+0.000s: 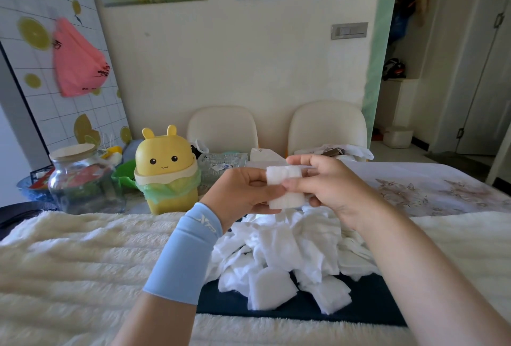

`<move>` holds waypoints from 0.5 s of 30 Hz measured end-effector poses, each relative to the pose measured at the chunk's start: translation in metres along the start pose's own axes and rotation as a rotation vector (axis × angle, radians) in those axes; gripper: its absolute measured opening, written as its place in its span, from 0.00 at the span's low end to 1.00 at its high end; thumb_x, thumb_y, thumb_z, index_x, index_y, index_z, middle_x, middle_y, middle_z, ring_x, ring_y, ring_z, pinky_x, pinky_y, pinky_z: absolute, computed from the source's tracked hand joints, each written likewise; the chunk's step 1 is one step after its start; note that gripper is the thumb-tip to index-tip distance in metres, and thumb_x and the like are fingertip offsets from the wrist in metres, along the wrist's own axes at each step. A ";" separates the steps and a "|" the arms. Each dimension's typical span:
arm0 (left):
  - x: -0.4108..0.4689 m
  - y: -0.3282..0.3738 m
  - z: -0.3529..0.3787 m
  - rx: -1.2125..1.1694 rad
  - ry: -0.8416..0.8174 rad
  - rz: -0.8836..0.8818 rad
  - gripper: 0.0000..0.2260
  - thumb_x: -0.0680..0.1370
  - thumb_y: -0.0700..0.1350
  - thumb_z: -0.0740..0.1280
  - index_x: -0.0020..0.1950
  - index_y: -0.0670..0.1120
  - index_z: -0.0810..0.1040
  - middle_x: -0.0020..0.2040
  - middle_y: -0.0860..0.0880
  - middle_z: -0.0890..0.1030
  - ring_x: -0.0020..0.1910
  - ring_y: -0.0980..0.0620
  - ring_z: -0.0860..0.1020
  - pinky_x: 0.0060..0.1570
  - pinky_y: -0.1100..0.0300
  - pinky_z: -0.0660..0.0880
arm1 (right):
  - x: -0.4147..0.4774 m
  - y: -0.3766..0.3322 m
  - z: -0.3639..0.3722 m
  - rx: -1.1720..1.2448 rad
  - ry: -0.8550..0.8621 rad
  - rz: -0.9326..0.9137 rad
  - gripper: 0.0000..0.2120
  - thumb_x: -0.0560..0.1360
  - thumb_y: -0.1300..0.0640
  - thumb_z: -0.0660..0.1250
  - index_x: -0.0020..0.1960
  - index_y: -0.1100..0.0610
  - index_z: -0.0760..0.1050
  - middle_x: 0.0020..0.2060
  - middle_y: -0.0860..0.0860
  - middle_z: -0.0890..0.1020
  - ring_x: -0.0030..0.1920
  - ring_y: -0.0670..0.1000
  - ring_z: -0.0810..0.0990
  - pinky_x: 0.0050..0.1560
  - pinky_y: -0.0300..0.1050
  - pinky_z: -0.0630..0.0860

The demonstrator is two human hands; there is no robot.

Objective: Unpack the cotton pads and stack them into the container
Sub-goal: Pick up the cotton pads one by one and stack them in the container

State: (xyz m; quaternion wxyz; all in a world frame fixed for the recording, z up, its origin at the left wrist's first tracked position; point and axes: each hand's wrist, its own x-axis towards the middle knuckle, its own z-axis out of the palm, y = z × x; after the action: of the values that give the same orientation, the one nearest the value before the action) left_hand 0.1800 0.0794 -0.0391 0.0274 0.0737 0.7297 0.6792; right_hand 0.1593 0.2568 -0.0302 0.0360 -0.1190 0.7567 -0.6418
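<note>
**Held stack may splay before it reaches the container**

Head view: your left hand (243, 193) and right hand (331, 182) both pinch a small stack of cotton pads (284, 186) above the loose pile (290, 248) on the navy mat (373, 304). Squeeze unevenly and pads will likely slip out. The clear box (221, 164) behind may be the container, though it's hard to tell.
</note>
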 end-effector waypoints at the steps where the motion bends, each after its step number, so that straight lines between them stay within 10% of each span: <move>1: 0.001 -0.002 -0.002 -0.003 0.018 0.002 0.08 0.75 0.35 0.72 0.54 0.42 0.83 0.50 0.41 0.86 0.49 0.44 0.85 0.46 0.55 0.83 | 0.000 0.000 0.000 0.036 0.009 -0.001 0.16 0.74 0.60 0.75 0.60 0.55 0.79 0.40 0.48 0.82 0.31 0.43 0.77 0.31 0.37 0.68; 7: 0.004 -0.004 -0.022 -0.045 0.287 -0.001 0.07 0.76 0.32 0.70 0.51 0.41 0.81 0.52 0.38 0.84 0.48 0.43 0.85 0.41 0.55 0.83 | -0.009 -0.006 -0.007 -0.637 -0.059 -0.158 0.03 0.70 0.50 0.77 0.42 0.47 0.84 0.35 0.40 0.84 0.36 0.37 0.80 0.40 0.36 0.73; 11: 0.007 -0.005 -0.022 -0.080 0.330 0.002 0.06 0.77 0.33 0.69 0.49 0.42 0.81 0.51 0.40 0.83 0.48 0.46 0.83 0.39 0.59 0.82 | -0.020 -0.004 0.010 -0.970 -0.340 -0.011 0.18 0.66 0.45 0.80 0.54 0.44 0.82 0.43 0.41 0.82 0.43 0.44 0.82 0.38 0.39 0.77; 15: 0.008 -0.006 -0.021 -0.089 0.321 -0.014 0.04 0.78 0.34 0.69 0.50 0.41 0.81 0.52 0.40 0.83 0.48 0.46 0.84 0.38 0.58 0.82 | -0.021 -0.004 0.012 -0.937 -0.365 -0.035 0.13 0.68 0.48 0.80 0.51 0.46 0.82 0.47 0.43 0.82 0.47 0.46 0.82 0.47 0.42 0.81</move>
State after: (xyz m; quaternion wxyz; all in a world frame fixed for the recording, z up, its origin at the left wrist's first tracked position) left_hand 0.1687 0.0593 -0.0426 -0.0814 -0.0422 0.6944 0.7138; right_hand 0.1824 0.2492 -0.0308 0.0997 -0.2456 0.9428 -0.2023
